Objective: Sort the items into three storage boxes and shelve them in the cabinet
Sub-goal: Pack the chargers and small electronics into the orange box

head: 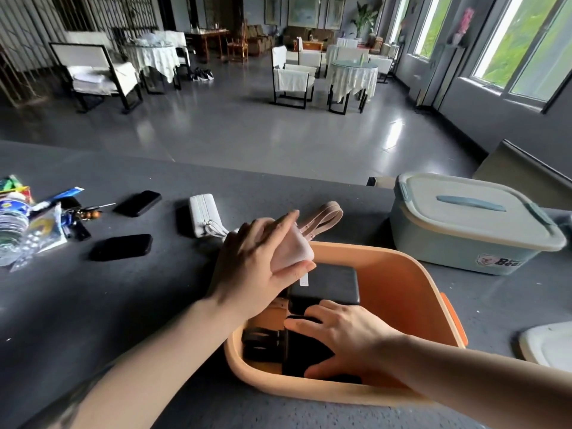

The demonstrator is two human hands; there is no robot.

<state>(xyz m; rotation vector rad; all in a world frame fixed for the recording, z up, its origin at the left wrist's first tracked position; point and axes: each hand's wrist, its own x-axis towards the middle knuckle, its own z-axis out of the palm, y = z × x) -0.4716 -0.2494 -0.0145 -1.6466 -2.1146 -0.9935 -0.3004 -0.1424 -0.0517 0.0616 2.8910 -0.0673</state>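
Both bare forearms reach forward from the bottom edge, converging toward the middle. The left hand is raised, back to the camera, fingers and thumb curled round something it holds. The right hand lies lower, palm down, fingers spread and seemingly pressing flat.

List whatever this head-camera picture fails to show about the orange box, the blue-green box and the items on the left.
- Orange plastic storage box: the right hand and forearm cover the dark items inside, so a count is not possible.
- Pale pink rounded pouch: the left hand hides most of it.
- Blue-green lidded storage box: the closed lid hides its contents.
- Clear plastic bottle and wrappers: cut by the left edge, blurred.
- White object: cut by the right edge.
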